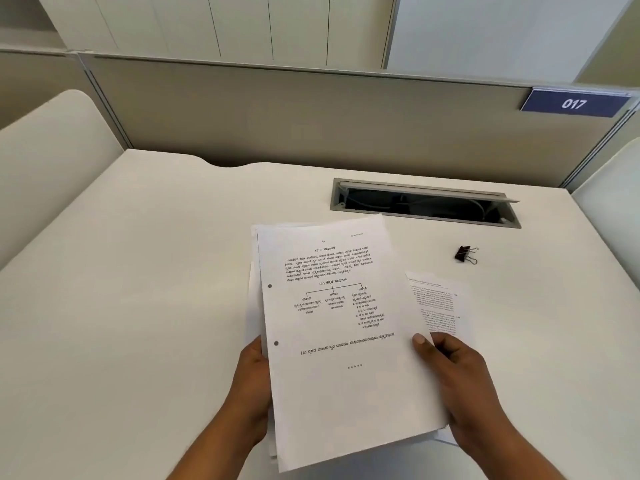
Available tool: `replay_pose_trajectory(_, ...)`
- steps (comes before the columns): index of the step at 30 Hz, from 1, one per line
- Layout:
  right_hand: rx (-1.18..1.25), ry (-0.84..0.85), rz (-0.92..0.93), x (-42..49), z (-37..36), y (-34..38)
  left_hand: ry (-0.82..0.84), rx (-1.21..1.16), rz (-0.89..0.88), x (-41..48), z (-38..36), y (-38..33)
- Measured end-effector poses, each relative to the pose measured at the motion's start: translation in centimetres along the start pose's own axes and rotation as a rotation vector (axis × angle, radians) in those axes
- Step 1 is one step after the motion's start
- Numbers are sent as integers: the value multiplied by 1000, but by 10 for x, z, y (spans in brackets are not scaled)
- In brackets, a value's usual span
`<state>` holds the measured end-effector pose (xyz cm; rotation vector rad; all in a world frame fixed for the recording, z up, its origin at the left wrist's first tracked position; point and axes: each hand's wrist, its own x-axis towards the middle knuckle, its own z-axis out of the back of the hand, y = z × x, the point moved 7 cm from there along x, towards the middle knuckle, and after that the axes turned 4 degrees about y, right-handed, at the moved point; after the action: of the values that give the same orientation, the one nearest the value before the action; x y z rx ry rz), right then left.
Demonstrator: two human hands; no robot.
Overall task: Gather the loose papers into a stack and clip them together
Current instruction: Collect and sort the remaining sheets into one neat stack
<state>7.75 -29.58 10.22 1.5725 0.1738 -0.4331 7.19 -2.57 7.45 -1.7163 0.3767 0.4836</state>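
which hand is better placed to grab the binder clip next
Right, probably: the binder clip lies right of the paper stack, nearer the right hand; the left hand grips the stack's left edge.

Table [138, 271]: white, matt top, with a shallow curved notch [225, 163] in the far edge.
Cable well [426, 204]: long grey-framed slot sunk into the table near the back, its flap tilted up, dark inside with pale cables showing.
Partition [311, 116]: beige panel with a grey top rail, standing directly behind the table.
Number plate [575, 103]: blue, marked "017" in white, fixed at the partition's upper right.
Side dividers: white with rounded corners, one on the left [59, 140] and one on the right [609, 188].
Cabinets [242, 26]: cream doors beyond the partition.
Light: soft and even.
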Motion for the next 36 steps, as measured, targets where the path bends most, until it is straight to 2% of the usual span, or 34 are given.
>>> replay_pose_trajectory(5, 36, -22, -27, 4, 4, -9, 8, 13, -4, 0, -9, -4)
replay_pose_trajectory(11, -44, 92, -56, 3, -3, -7, 38, 8, -3, -1, -15, -4)
replay_pose_trajectory(16, -65, 8, -17, 5, 3, -10, 49, 13, -2, -3, -20, -9)
replay_pose_trajectory(20, -81, -49, 25, 5, 7, -9, 80, -230, 59, -4, -24, -9)
replay_pose_trajectory(26, -98, -54, 61, 3, 8, -2, -7, -35, -38, 4, -15, -10)
replay_pose_trajectory(32, -75, 34, -27, 2, 15, -14, -88, -7, -65, 6, -5, -6)
replay_pose_trajectory(34, -130, -11, -63, 8, 27, -23, -92, -13, -70, 5, -3, -5)
replay_pose_trajectory(36, -336, -119, -70, 16, 49, -34, -90, -28, -74, 4, 0, -4)
